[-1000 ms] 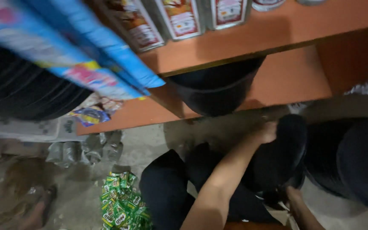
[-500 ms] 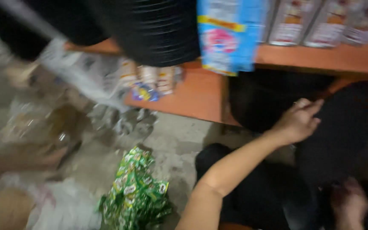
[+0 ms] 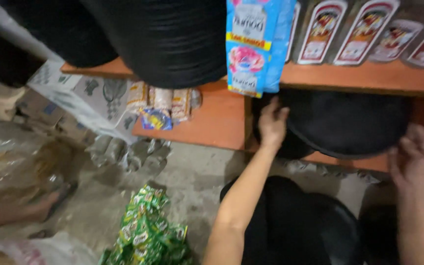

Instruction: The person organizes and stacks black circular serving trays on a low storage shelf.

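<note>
Black and round, the big pan-like dish [image 3: 344,122] sits on the lower orange shelf [image 3: 212,122], tucked under the upper shelf [image 3: 369,78]. You've got both hands on it: your left hand [image 3: 272,122] lies flat with fingers spread on its left edge, your right hand [image 3: 413,157] curls loosely around the right rim. Above hang a blue packet [image 3: 251,46] and a row of bottles [image 3: 359,32]. Down on the floor, green sachets [image 3: 148,230] lie near your left arm
</note>
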